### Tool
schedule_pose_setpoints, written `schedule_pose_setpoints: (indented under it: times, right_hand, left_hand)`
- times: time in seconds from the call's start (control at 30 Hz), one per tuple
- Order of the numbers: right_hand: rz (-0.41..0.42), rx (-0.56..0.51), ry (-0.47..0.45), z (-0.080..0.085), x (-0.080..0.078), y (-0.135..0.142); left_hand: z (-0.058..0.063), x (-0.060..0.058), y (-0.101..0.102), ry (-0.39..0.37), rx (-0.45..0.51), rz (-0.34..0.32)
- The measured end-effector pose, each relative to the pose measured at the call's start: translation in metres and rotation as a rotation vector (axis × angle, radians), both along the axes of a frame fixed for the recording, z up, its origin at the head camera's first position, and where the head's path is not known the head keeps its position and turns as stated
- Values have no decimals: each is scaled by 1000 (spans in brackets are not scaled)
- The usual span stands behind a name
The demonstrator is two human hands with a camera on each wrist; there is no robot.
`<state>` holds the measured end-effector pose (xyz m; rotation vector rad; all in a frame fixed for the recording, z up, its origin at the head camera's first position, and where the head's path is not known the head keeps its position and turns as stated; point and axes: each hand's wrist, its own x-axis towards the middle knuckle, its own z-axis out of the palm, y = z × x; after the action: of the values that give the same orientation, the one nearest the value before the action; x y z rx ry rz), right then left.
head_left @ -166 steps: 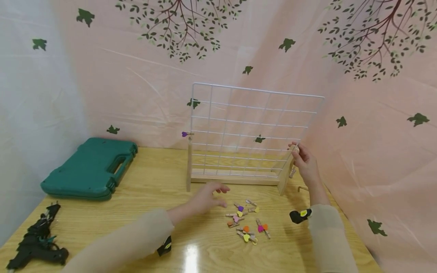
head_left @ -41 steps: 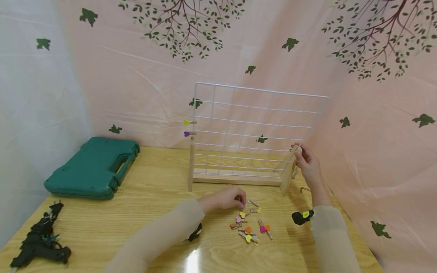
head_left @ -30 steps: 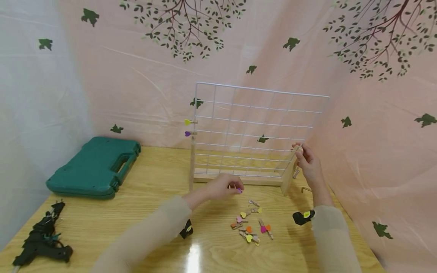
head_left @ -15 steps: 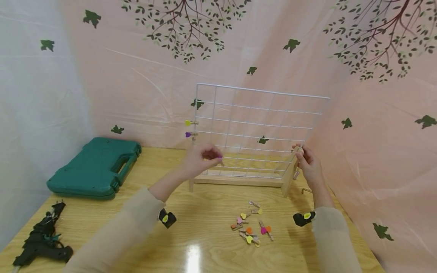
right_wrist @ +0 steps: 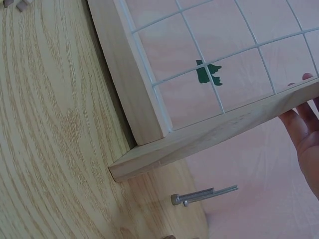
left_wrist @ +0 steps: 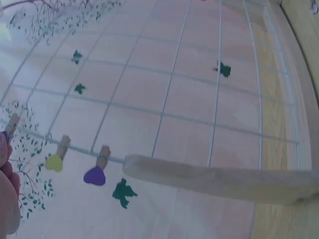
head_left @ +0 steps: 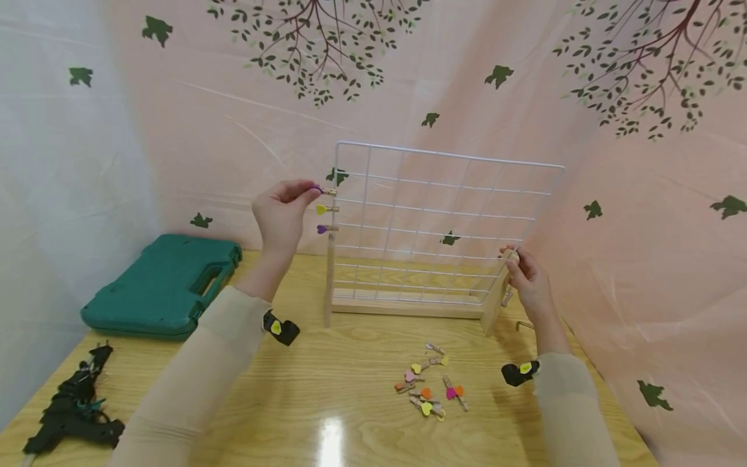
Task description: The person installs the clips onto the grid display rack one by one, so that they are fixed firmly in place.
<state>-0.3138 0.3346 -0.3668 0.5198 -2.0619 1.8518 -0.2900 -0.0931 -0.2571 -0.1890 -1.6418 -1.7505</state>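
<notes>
A white wire grid (head_left: pixel 443 154) stands upright in a wooden stand (head_left: pixel 408 307). At its left edge my left hand (head_left: pixel 281 217) pinches a small wooden clothespin (head_left: pixel 329 192) with a purple heart; its tip meets the edge wire. Just below, a yellow-heart clothespin (head_left: pixel 322 209) and another purple-heart clothespin (left_wrist: pixel 94 176) are clipped to the same wire. My right hand (head_left: pixel 528 282) grips the top of the stand's right upright (right_wrist: pixel 214 132), thumb on the near side, fingertips showing beyond it. In the left wrist view only part of the left hand (left_wrist: pixel 7 194) appears.
Several loose heart clothespins (head_left: pixel 426 408) lie in front of the stand. A green plastic case (head_left: pixel 152 285) and a black glue gun (head_left: pixel 76 415) sit at the left. By the right upright lies a bent metal rod (head_left: pixel 523 324); a metal bolt (right_wrist: pixel 192 196) shows in the right wrist view.
A yellow-heart clothespin was added to the left edge. My left hand then picked a purple-heart clothespin from the pile and carried it up and left to that edge. The right hand stayed put.
</notes>
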Motion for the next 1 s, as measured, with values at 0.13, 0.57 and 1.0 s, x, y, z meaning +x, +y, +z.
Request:
schedule_pose_setpoints:
  times: [0.13, 0.57, 1.0]
  right_hand:
    - [-19, 27, -6, 0, 0, 0]
    - [-31, 36, -5, 0, 0, 1]
    - [-1, 22, 13, 0, -2, 3]
  left_hand:
    - [1, -12, -3, -15, 83, 34]
    - [-2, -32, -1, -68, 107, 46]
    - [-12, -36, 1, -81, -103, 60]
